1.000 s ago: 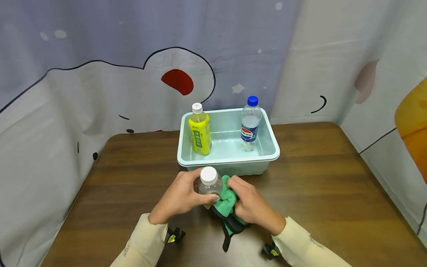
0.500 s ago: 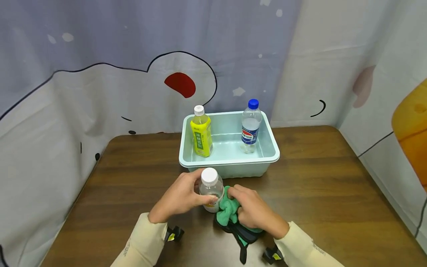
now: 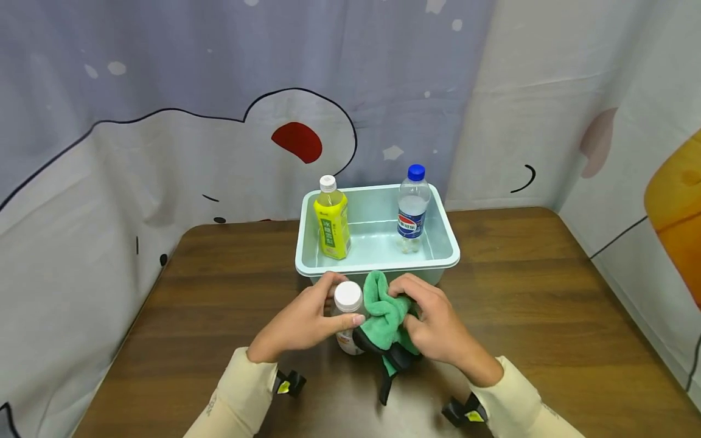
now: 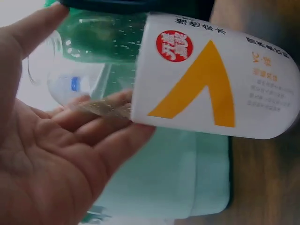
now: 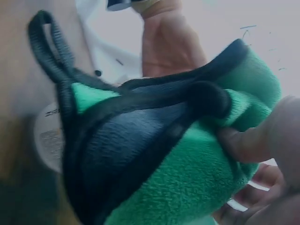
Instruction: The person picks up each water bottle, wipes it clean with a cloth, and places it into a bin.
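Dark wooden table [image 3: 547, 316] against cartoon-printed curtain [image 3: 164, 121], pale tub [image 3: 378, 263] at rear.

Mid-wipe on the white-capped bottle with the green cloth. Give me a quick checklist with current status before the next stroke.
1. Left hand holds the white-capped bottle round its upper body: ok.
2. Right hand grips the green cloth, bunched against the bottle's side: ok.
3. Bottle cap in place: ok; how tight, cannot tell.
4. Cloth's black loop hangs free below the hands toward the table; whether it touches it, cannot tell.
5. Tub sits close behind the hands, with the yellow bottle and blue-capped bottle upright inside: ok, but room is tight.
6. Bottle base resting on the table: cannot tell, hidden by hands and cloth.
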The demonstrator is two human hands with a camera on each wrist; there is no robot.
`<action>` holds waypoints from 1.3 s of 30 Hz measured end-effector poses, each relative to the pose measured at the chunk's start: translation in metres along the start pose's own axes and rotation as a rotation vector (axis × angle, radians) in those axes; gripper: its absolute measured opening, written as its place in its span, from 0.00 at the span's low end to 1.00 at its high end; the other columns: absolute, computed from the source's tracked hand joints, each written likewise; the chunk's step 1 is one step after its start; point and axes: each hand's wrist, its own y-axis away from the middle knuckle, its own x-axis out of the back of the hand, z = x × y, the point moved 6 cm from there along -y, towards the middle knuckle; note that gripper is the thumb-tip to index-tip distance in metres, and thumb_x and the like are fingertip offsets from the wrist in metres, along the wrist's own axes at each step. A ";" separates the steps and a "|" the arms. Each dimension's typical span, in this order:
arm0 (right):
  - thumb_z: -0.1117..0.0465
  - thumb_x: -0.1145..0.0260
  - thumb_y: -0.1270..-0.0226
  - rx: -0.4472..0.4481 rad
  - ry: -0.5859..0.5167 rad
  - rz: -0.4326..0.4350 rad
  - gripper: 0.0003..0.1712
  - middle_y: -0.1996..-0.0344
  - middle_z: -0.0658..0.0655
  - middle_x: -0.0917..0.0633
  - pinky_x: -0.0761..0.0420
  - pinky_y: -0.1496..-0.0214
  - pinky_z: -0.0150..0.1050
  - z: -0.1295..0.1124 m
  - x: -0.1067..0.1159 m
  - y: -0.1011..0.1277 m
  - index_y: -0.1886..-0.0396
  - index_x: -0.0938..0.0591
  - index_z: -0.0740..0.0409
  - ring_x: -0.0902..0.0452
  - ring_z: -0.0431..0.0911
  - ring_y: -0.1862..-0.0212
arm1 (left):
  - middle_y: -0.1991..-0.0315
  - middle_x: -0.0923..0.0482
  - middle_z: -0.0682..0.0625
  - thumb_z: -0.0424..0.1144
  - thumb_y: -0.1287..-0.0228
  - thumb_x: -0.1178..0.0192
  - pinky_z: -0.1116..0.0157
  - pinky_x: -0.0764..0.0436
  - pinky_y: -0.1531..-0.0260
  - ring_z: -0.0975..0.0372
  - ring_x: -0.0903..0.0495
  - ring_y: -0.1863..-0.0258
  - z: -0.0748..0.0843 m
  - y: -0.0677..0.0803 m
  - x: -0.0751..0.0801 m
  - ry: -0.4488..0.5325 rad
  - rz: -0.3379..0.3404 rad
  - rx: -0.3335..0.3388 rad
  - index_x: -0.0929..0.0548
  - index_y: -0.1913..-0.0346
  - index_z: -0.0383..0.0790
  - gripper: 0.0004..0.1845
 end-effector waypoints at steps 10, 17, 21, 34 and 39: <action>0.82 0.44 0.55 -0.013 0.078 -0.077 0.24 0.66 0.46 0.21 0.25 0.55 0.31 -0.001 -0.016 -0.014 0.65 0.22 0.52 0.28 0.38 0.60 | 0.45 0.18 0.49 0.40 0.34 0.27 0.64 0.17 0.41 0.62 0.19 0.46 0.002 0.005 0.006 0.055 -0.001 -0.066 0.21 0.38 0.43 0.24; 0.76 0.30 0.54 -0.171 0.228 -0.263 0.20 0.70 0.45 0.26 0.31 0.62 0.32 0.027 -0.042 -0.004 0.68 0.24 0.50 0.33 0.40 0.66 | 0.43 0.15 0.52 0.44 0.36 0.26 0.63 0.19 0.39 0.61 0.19 0.44 0.005 0.005 0.008 -0.037 -0.011 -0.059 0.19 0.35 0.46 0.27; 0.71 0.24 0.53 -0.278 0.305 -0.362 0.19 0.67 0.47 0.20 0.27 0.62 0.36 0.044 -0.057 0.008 0.63 0.20 0.51 0.28 0.41 0.66 | 0.41 0.18 0.47 0.41 0.33 0.29 0.61 0.16 0.40 0.58 0.19 0.42 0.004 0.005 0.005 0.031 -0.029 -0.030 0.25 0.31 0.44 0.29; 0.79 0.38 0.60 -0.381 0.147 -0.317 0.22 0.77 0.45 0.27 0.33 0.68 0.32 0.044 -0.025 0.008 0.70 0.25 0.48 0.34 0.40 0.71 | 0.31 0.28 0.38 0.34 0.26 0.40 0.46 0.25 0.30 0.49 0.26 0.33 -0.001 0.007 -0.008 0.202 -0.003 -0.053 0.38 0.21 0.35 0.34; 0.81 0.34 0.56 -0.397 0.013 -0.273 0.23 0.74 0.47 0.22 0.28 0.66 0.32 0.031 -0.012 0.004 0.66 0.22 0.50 0.29 0.39 0.70 | 0.36 0.23 0.41 0.39 0.29 0.32 0.62 0.18 0.45 0.57 0.24 0.44 -0.006 0.005 -0.009 0.149 0.122 -0.024 0.29 0.24 0.40 0.33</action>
